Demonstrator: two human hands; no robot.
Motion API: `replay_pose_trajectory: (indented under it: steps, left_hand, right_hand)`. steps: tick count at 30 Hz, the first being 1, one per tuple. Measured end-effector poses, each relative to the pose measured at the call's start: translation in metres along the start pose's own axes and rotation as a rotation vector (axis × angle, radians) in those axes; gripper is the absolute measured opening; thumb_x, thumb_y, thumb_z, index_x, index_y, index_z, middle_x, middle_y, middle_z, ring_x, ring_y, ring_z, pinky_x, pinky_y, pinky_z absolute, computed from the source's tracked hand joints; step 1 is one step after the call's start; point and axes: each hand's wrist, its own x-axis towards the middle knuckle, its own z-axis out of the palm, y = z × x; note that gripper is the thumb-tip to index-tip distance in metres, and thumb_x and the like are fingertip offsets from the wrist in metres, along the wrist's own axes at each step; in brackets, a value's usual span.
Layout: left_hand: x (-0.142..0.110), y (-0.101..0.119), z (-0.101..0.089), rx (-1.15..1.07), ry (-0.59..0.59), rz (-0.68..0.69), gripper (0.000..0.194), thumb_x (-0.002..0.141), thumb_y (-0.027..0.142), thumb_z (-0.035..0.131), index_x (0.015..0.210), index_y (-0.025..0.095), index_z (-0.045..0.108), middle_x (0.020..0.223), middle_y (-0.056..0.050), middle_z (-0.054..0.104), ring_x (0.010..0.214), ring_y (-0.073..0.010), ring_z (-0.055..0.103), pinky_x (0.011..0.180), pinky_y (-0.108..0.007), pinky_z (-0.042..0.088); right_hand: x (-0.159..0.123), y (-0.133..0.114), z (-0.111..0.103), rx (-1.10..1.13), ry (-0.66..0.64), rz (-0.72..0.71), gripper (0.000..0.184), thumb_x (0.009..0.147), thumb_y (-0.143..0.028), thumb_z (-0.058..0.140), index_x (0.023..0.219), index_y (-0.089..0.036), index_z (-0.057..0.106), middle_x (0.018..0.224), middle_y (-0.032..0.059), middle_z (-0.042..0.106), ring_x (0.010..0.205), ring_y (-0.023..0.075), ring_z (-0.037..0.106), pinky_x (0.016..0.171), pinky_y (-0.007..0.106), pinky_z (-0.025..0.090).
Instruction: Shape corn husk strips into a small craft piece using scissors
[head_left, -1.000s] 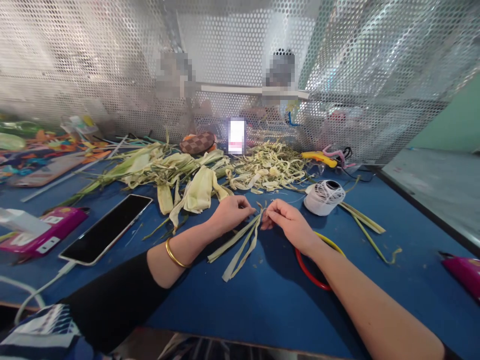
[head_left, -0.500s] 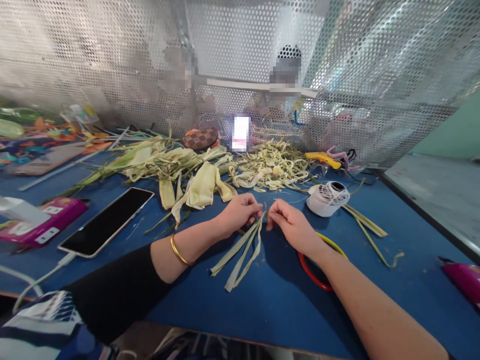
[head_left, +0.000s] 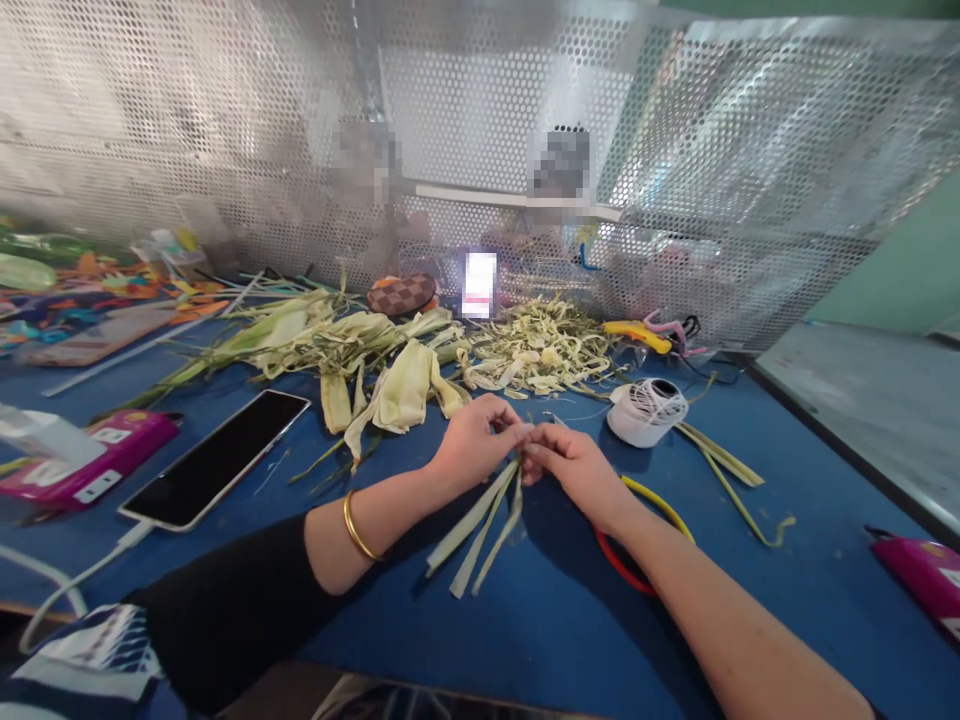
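Left hand (head_left: 480, 442) in the middle pinching pale leaf strips (head_left: 472, 519) by their tops, right hand (head_left: 568, 460) touching it, white thread roll (head_left: 641, 418) right of middle, black phone (head_left: 217, 460) (with a white cord (head_left: 136, 537)) at left, curly leaf heap (head_left: 544, 348) above centre, blue table (head_left: 570, 645) below.

Dark-screened phone (head_left: 216, 460) (with white cable (head_left: 135, 537)), checkered pouch (head_left: 401, 295) farther back.

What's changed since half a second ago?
The right hand moved in leftward, closing the gap to the left hand; their fingertips now meet over the top ends of the leaf strips. Exact grips are hidden, so can't confirm any take or release. Unchanged: phone, thread spool, red-and-yellow ring.
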Motion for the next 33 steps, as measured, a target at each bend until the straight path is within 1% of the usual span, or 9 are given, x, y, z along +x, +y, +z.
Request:
replay_pose_trajectory:
  steps: [2,5,7,14,19,24,27,30,33]
  left_hand:
    - [-0.003,0.004,0.001,-0.163,-0.052,-0.153,0.022,0.072,0.035,0.067,0.073,0.017,0.056,0.073,0.000,0.058,0.069,-0.0126,0.055,0.062,-0.024,0.042]
    - [-0.009,0.009,0.004,-0.505,-0.351,-0.459,0.034,0.068,0.037,0.072,0.088,0.015,0.057,0.079,-0.003,0.063,0.070,-0.0144,0.061,0.065,-0.027,0.047]
    - [-0.012,0.012,0.005,-0.650,-0.474,-0.550,0.030,0.070,0.034,0.071,0.090,0.015,0.058,0.075,-0.003,0.062,0.062,-0.0124,0.060,0.063,-0.027,0.048]
    - [-0.011,0.021,-0.003,-0.739,-0.334,-0.564,0.009,0.077,0.022,0.060,0.073,0.014,0.056,0.058,0.005,0.046,0.040,-0.0014,0.027,0.037,-0.016,0.017]
    - [-0.008,0.026,-0.010,-0.834,-0.296,-0.625,0.019,0.074,0.022,0.061,0.062,0.015,0.048,0.050,0.009,0.032,0.040,-0.0014,0.015,0.037,-0.016,0.008]
    - [-0.009,0.029,-0.015,-0.794,-0.253,-0.598,0.023,0.066,0.027,0.072,0.066,0.015,0.053,0.046,0.012,0.022,0.039,-0.0014,0.012,0.039,-0.018,0.005]
    - [-0.009,0.028,-0.014,-0.701,-0.204,-0.559,0.024,0.064,0.029,0.075,0.067,0.015,0.055,0.043,0.012,0.024,0.037,-0.0012,0.013,0.039,-0.019,0.004]
    - [-0.008,0.029,-0.015,-0.641,-0.165,-0.503,0.026,0.063,0.031,0.076,0.069,0.015,0.056,0.041,0.013,0.025,0.036,-0.0011,0.014,0.039,-0.020,0.005]
    - [-0.005,0.031,-0.019,-0.575,-0.115,-0.453,0.027,0.063,0.033,0.076,0.071,0.015,0.057,0.040,0.013,0.025,0.036,-0.0011,0.014,0.039,-0.020,0.007]
  right_hand:
    - [0.000,-0.001,-0.003,0.028,0.069,-0.037,0.019,0.081,-0.037,0.059,0.077,-0.018,0.060,0.064,-0.0030,0.060,0.059,0.0116,0.060,0.064,0.028,0.049]
    - [-0.001,-0.004,-0.006,0.035,0.166,-0.107,0.017,0.082,-0.034,0.059,0.082,-0.018,0.063,0.065,-0.0028,0.061,0.062,0.0111,0.057,0.066,0.027,0.048]
    - [-0.001,-0.007,-0.007,0.020,0.206,-0.147,0.015,0.080,-0.033,0.059,0.079,-0.018,0.063,0.065,-0.0024,0.061,0.061,0.0113,0.056,0.064,0.026,0.047]
    - [-0.005,-0.013,-0.004,-0.047,0.253,-0.267,0.015,0.083,-0.032,0.056,0.082,-0.019,0.063,0.066,-0.0001,0.065,0.063,0.0141,0.060,0.065,0.029,0.048]
    - [-0.011,-0.015,-0.002,-0.347,0.205,-0.476,0.016,0.090,-0.027,0.049,0.086,-0.020,0.063,0.075,0.0025,0.066,0.072,0.0155,0.061,0.071,0.029,0.048]
    - [-0.018,-0.022,0.005,-0.602,0.100,-0.596,0.015,0.091,-0.025,0.048,0.090,-0.021,0.062,0.086,0.0058,0.065,0.082,0.0178,0.061,0.077,0.032,0.047]
    - [-0.026,-0.028,0.011,-0.643,0.022,-0.554,0.016,0.092,-0.024,0.046,0.090,-0.021,0.061,0.086,0.0055,0.064,0.082,0.0178,0.060,0.077,0.032,0.047]
    - [-0.043,-0.033,0.009,-0.636,-0.009,-0.390,0.014,0.091,-0.027,0.047,0.097,-0.022,0.059,0.085,0.0039,0.066,0.075,0.0166,0.062,0.070,0.030,0.048]
    - [-0.068,-0.030,-0.003,-0.937,0.220,-0.137,0.021,0.087,-0.027,0.050,0.106,-0.020,0.057,0.092,0.0077,0.066,0.079,0.0207,0.063,0.070,0.032,0.046]
